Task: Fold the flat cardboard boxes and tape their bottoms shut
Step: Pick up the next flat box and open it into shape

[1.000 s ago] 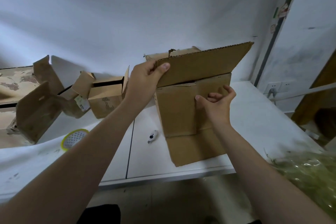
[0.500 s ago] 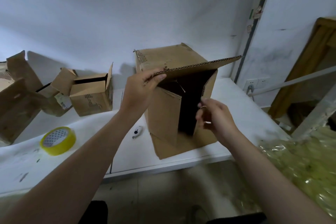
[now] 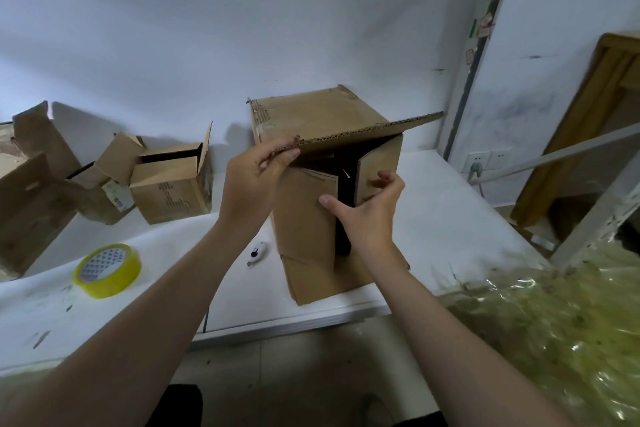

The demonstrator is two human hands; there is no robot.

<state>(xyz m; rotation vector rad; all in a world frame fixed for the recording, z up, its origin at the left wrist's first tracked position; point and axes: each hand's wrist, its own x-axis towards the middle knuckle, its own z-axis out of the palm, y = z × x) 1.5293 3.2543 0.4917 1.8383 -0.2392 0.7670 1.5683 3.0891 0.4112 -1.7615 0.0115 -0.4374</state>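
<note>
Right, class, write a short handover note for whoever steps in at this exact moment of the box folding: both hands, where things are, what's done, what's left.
Left hand pinches the top flap of the cardboard box, holding it level.
Right hand is open, thumb on the left side flap, fingers near the right side flap.
The box lies on its side on the white table, open end toward the person; the tape roll and small cutter lie to its left.
Done: box opened out, side flaps partly folded in.
To do: close all flaps, tape the seam.
</note>
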